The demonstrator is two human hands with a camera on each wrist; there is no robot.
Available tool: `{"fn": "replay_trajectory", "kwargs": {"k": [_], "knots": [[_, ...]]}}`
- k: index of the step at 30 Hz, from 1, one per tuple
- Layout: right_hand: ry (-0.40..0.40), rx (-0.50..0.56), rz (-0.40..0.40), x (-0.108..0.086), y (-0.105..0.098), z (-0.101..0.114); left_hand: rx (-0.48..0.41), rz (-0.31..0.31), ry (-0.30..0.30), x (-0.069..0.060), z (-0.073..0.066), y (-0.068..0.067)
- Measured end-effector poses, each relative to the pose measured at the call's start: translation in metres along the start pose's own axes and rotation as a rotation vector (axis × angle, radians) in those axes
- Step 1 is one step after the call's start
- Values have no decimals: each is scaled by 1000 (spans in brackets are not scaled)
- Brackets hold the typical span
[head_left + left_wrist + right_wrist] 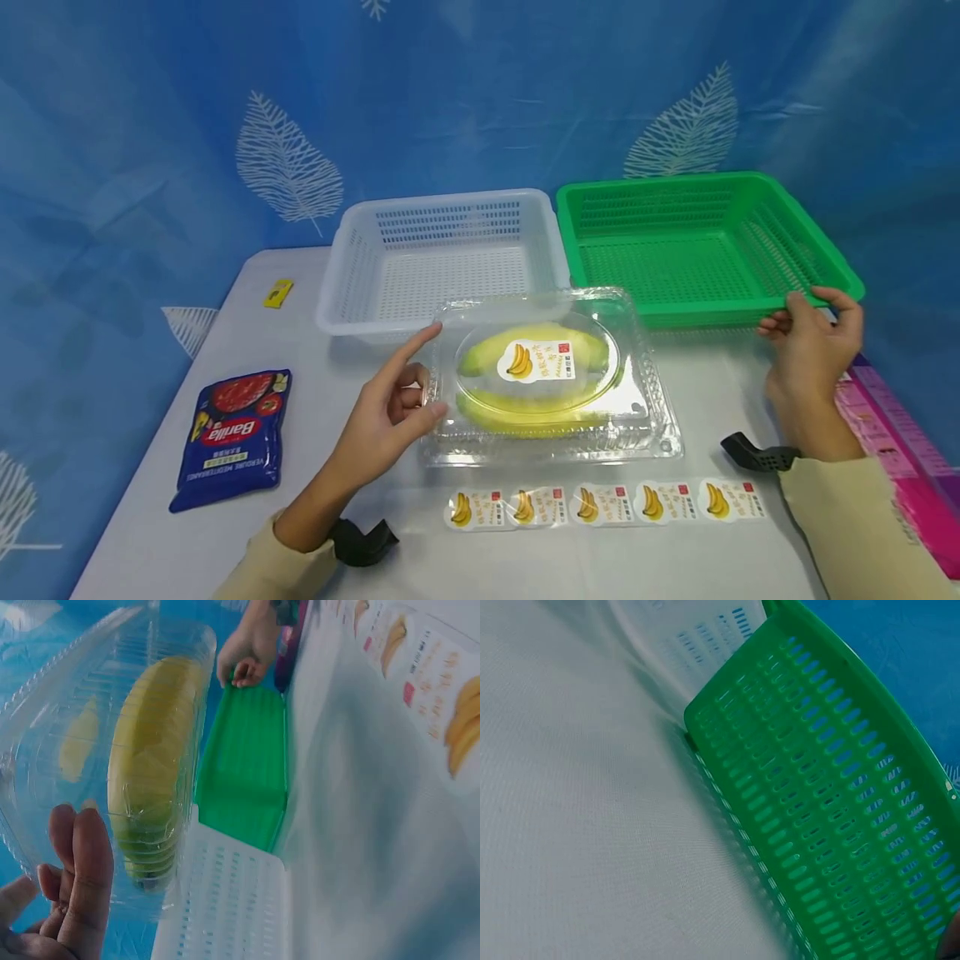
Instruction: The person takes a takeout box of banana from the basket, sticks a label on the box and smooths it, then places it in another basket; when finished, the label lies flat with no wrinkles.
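My left hand (390, 412) grips the left edge of a clear plastic clamshell box (630, 446), with thumb and fingers at its side. Yellow bananas (154, 757) lie inside the box, and a banana sticker (536, 360) is on its lid. In the left wrist view the box is held up off the table. My right hand (813, 354) pinches the front rim of the green plastic basket (705, 317) near its right corner; only a sliver of that hand shows in the right wrist view.
The white plastic basket (442, 200) stands left of the green one, partly behind the box. A strip of several banana stickers (603, 505) lies along the front. At left are a blue Barilla pouch (234, 437) and a small yellow object (278, 293). Something pink (892, 433) lies at right.
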State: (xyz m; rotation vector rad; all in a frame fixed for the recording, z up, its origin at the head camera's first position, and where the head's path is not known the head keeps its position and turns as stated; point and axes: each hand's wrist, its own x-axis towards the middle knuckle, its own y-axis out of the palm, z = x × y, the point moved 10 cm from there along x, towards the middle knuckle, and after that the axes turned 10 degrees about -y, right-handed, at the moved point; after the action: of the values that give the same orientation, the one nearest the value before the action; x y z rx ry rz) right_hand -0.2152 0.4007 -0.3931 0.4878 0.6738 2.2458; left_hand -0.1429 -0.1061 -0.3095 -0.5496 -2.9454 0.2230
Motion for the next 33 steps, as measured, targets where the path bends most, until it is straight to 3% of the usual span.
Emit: {"fn": "replay_trajectory", "kwargs": {"k": [7, 14, 24, 29, 33], "knots": [[-4, 4, 34, 0, 9, -6, -9, 1, -80, 16, -11, -3], [2, 17, 9, -1, 4, -4, -24, 18, -69, 46, -27, -6], [-13, -5, 46, -1, 3, 0, -1, -16, -131, 89, -16, -5], [-9, -25, 60, -2, 1, 0, 2, -6, -112, 109, -17, 4], [-7, -32, 76, -4, 0, -2, -3, 5, -146, 125, -13, 10]]}}
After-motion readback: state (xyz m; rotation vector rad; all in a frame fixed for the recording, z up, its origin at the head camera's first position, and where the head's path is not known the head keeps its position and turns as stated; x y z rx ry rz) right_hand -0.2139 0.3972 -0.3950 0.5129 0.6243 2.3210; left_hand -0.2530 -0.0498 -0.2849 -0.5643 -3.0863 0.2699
